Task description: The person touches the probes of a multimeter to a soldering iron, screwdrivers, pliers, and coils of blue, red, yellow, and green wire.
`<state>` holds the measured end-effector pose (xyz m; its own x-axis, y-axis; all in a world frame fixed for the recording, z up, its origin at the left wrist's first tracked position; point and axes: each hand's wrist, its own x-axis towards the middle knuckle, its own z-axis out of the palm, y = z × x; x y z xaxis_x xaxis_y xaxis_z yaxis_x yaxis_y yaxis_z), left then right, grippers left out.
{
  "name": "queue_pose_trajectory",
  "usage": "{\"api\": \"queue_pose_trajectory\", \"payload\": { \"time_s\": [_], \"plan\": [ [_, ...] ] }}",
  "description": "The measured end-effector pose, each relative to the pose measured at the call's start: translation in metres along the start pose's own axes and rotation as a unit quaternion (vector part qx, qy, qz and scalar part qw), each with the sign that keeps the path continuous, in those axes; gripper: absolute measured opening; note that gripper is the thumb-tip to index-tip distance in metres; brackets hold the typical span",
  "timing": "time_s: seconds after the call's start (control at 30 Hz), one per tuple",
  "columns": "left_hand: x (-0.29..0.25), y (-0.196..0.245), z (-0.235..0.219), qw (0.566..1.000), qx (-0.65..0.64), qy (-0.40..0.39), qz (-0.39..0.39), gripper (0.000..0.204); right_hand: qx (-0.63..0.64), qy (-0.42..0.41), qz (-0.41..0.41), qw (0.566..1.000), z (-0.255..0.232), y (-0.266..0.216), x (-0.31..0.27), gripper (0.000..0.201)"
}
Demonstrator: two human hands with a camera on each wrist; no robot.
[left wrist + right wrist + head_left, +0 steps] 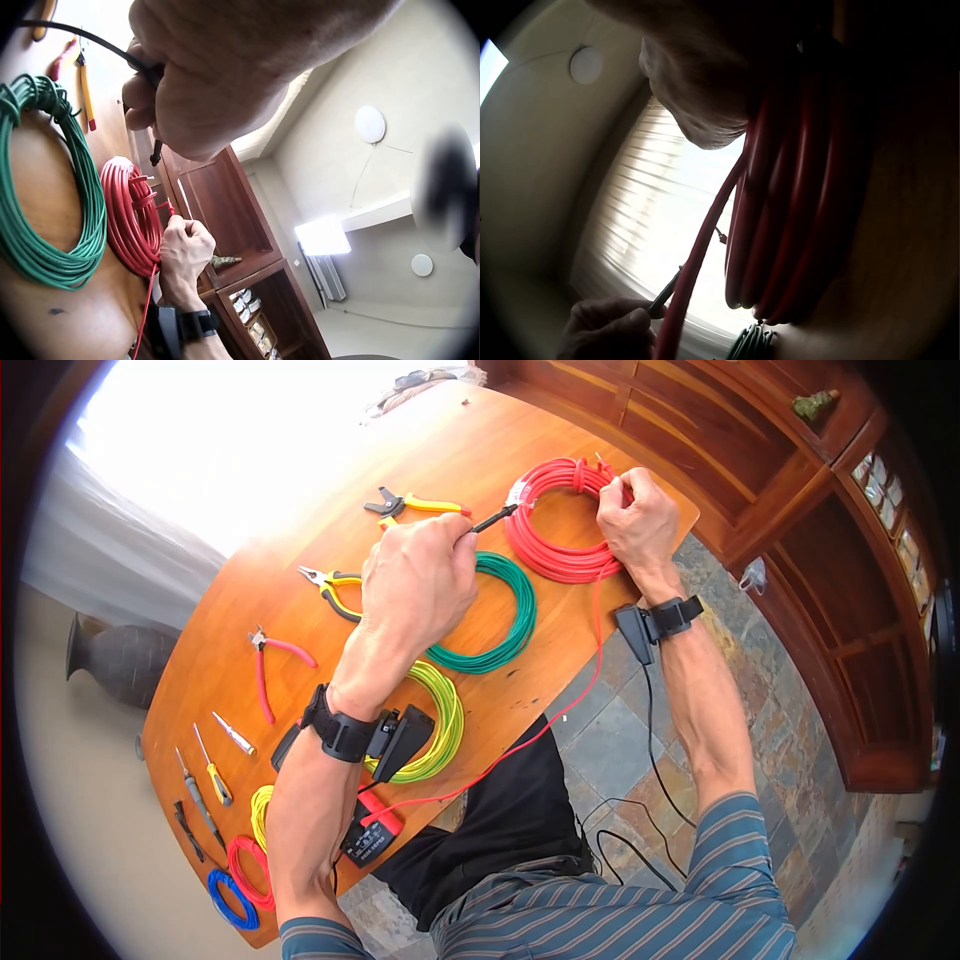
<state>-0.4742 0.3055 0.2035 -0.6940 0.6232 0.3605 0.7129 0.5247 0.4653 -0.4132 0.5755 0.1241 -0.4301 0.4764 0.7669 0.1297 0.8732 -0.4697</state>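
Observation:
My left hand (415,585) pinches a black test probe (492,519), its tip pointing at the left rim of a red wire coil (550,520) on the wooden table (260,600). My right hand (635,520) grips the coil's right edge, fingers curled over the strands. A thin red lead (540,730) runs from a small meter (372,832) at the table's near edge up to that hand. The left wrist view shows the probe tip (156,154) above the red coil (127,217) and the right hand (184,251). In the right wrist view the red coil (802,210) fills the frame.
A green coil (505,615) and a yellow-green coil (445,725) lie under my left forearm. Yellow-handled pliers (415,505), cutters (330,585), red pliers (265,665), screwdrivers (212,765) and small wire coils (240,870) lie to the left. A wooden cabinet (800,540) stands on the right.

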Motion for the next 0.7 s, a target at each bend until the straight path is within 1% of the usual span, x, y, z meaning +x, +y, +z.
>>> {"api": "queue_pose_trajectory", "payload": {
  "time_s": [0.03, 0.1, 0.13, 0.2, 0.23, 0.27, 0.3, 0.33, 0.37, 0.43, 0.47, 0.5, 0.57, 0.6, 0.63, 0.7],
  "plan": [
    [0.0, -0.001, -0.004, 1.0, 0.004, 0.001, -0.006, 0.019, 0.0, 0.002, -0.002, 1.0, 0.001, -0.001, 0.0, 0.016],
    [-0.002, -0.004, -0.015, 1.0, -0.002, 0.024, 0.014, 0.019, -0.011, -0.011, 0.003, 1.0, -0.003, -0.007, 0.0, 0.017],
    [-0.005, -0.008, -0.021, 1.0, 0.005, 0.024, 0.005, 0.019, -0.016, -0.014, 0.006, 1.0, -0.003, -0.005, 0.0, 0.017],
    [-0.011, -0.015, -0.035, 0.998, -0.017, 0.063, 0.012, 0.018, -0.01, -0.016, 0.01, 1.0, -0.003, -0.005, 0.0, 0.018],
    [-0.016, -0.016, -0.045, 0.998, -0.011, 0.064, 0.007, 0.018, -0.012, -0.012, 0.012, 1.0, -0.002, -0.005, 0.0, 0.018],
    [-0.023, -0.016, -0.057, 0.997, -0.016, 0.071, -0.018, 0.018, -0.006, -0.015, 0.012, 1.0, 0.0, -0.004, -0.001, 0.018],
    [-0.03, -0.016, -0.067, 0.996, -0.022, 0.079, -0.041, 0.018, -0.006, 0.006, -0.005, 1.0, 0.0, -0.003, -0.001, 0.016],
    [-0.037, -0.019, -0.077, 0.995, -0.012, 0.093, -0.033, 0.016, -0.007, 0.028, -0.023, 0.999, 0.001, -0.003, 0.0, 0.014],
    [-0.045, -0.022, -0.083, 0.995, -0.01, 0.094, -0.034, 0.016, -0.004, 0.027, -0.023, 0.999, 0.001, -0.007, -0.001, 0.014],
    [-0.063, -0.029, -0.094, 0.992, -0.036, 0.075, -0.098, 0.014, 0.07, 0.004, -0.04, 0.997, -0.006, -0.023, -0.01, 0.009],
    [-0.074, -0.031, -0.097, 0.99, -0.052, 0.057, -0.119, 0.012, 0.092, -0.004, -0.074, 0.993, -0.008, -0.032, -0.016, 0.007],
    [-0.083, -0.031, -0.097, 0.99, -0.05, 0.056, -0.123, 0.012, 0.095, -0.007, -0.072, 0.993, -0.013, -0.046, -0.024, 0.007],
    [-0.098, -0.033, -0.096, 0.994, -0.053, -0.002, -0.098, 0.012, 0.164, -0.086, -0.061, 0.981, -0.023, -0.078, -0.039, 0.005],
    [-0.1, -0.031, -0.095, 0.996, -0.031, -0.022, -0.076, 0.011, 0.183, -0.099, -0.083, 0.975, -0.021, -0.087, -0.044, 0.005],
    [-0.103, -0.032, -0.092, 0.996, -0.031, -0.021, -0.079, 0.011, 0.202, -0.113, -0.104, 0.967, -0.019, -0.094, -0.049, 0.005],
    [-0.104, -0.039, -0.08, 0.999, -0.018, -0.027, -0.03, 0.014, 0.22, -0.127, -0.11, 0.961, -0.014, -0.103, -0.052, 0.005]
  ]
}}
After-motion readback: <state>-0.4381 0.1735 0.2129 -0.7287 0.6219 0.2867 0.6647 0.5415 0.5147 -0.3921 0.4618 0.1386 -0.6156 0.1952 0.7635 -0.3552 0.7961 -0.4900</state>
